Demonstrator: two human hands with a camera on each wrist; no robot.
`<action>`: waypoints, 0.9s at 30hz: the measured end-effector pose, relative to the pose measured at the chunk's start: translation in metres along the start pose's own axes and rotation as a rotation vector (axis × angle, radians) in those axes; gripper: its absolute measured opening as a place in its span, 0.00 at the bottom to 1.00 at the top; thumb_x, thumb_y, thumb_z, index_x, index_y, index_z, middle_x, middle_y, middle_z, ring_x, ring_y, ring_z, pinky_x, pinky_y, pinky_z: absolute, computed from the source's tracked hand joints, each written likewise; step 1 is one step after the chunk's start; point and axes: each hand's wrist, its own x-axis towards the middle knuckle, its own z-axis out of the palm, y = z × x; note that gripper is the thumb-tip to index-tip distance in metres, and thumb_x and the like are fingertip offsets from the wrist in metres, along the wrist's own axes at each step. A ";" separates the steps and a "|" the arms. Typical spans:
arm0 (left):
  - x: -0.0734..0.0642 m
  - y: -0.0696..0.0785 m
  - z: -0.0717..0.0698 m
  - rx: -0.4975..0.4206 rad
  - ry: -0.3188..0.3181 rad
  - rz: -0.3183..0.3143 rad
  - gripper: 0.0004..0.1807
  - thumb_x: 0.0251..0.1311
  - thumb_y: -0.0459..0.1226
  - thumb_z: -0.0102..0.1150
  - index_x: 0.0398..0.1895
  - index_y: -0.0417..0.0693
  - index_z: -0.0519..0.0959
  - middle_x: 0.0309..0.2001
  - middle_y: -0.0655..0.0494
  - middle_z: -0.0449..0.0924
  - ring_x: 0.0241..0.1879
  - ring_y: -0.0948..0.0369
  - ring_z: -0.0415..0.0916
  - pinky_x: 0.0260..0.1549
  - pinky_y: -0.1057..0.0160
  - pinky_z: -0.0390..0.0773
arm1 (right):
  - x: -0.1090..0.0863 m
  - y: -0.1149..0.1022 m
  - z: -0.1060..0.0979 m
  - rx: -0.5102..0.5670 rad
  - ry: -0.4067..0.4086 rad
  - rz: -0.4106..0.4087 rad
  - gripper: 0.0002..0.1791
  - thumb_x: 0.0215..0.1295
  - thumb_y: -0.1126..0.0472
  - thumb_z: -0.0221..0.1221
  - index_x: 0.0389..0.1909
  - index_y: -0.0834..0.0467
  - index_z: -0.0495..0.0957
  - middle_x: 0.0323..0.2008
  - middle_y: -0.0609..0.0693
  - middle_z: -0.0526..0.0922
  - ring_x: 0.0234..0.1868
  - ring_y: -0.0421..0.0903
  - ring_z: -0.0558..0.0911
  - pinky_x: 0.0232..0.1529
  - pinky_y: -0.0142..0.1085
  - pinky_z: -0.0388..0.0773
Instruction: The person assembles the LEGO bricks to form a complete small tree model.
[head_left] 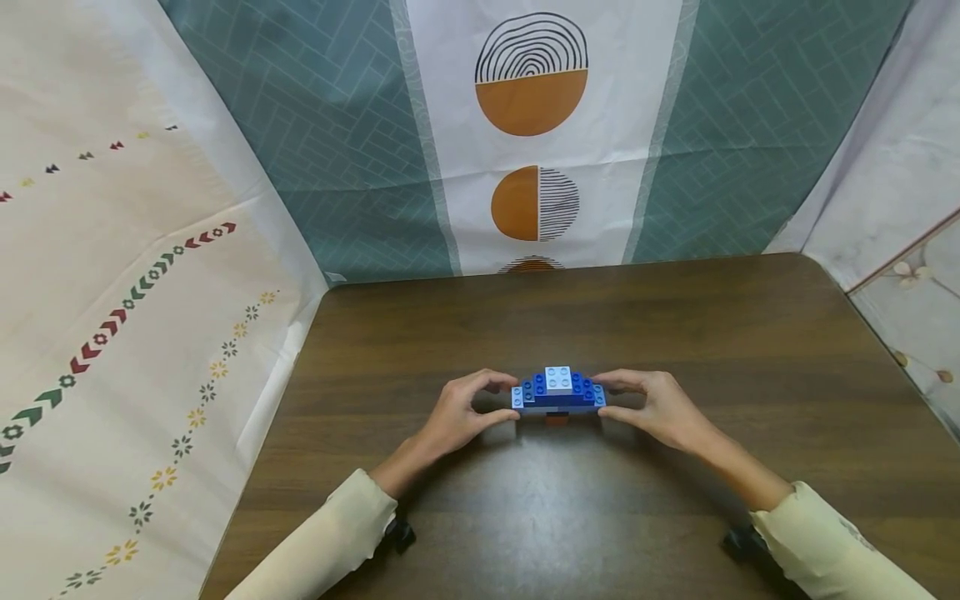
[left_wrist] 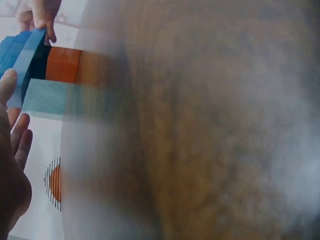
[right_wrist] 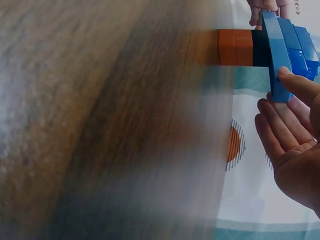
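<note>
A toy-brick build (head_left: 558,400) stands on the table at the middle of the head view. Its wide top steps up in light and dark blue bricks to a pale blue studded block (head_left: 558,380). Beneath the wide part, a dark brick and orange bricks (right_wrist: 235,47) form a narrow stem down to the tabletop. My left hand (head_left: 463,408) pinches the left end, thumb in front and fingers behind. At the opposite end my right hand (head_left: 660,408) grips it the same way, its thumb on the blue edge (right_wrist: 280,55) in the right wrist view.
The brown wooden table (head_left: 480,333) reaches back to a teal and white patterned cloth (head_left: 330,108). A cream cloth (head_left: 150,333) hangs at the left and a pale floral one (head_left: 885,208) at the right. Small black objects (head_left: 403,533) sit by both wrists.
</note>
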 end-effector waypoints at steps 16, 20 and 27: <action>0.006 0.005 0.000 0.039 -0.030 -0.091 0.20 0.63 0.43 0.78 0.56 0.49 0.85 0.53 0.58 0.88 0.49 0.61 0.85 0.53 0.60 0.85 | 0.002 0.001 -0.001 0.075 0.034 0.019 0.22 0.66 0.65 0.73 0.61 0.61 0.85 0.57 0.59 0.87 0.56 0.59 0.88 0.57 0.55 0.82; 0.011 0.004 -0.001 0.028 -0.018 -0.128 0.20 0.65 0.43 0.76 0.57 0.49 0.85 0.54 0.57 0.88 0.49 0.63 0.86 0.53 0.62 0.84 | 0.007 0.003 -0.001 0.099 0.038 0.058 0.24 0.68 0.66 0.71 0.64 0.63 0.83 0.59 0.62 0.86 0.57 0.60 0.87 0.55 0.49 0.83; 0.021 -0.002 -0.002 0.019 -0.011 -0.186 0.19 0.66 0.42 0.74 0.58 0.46 0.86 0.52 0.54 0.89 0.47 0.63 0.87 0.52 0.62 0.85 | 0.020 0.011 0.000 0.108 0.027 0.133 0.24 0.73 0.62 0.68 0.68 0.62 0.80 0.61 0.61 0.85 0.58 0.59 0.86 0.55 0.45 0.84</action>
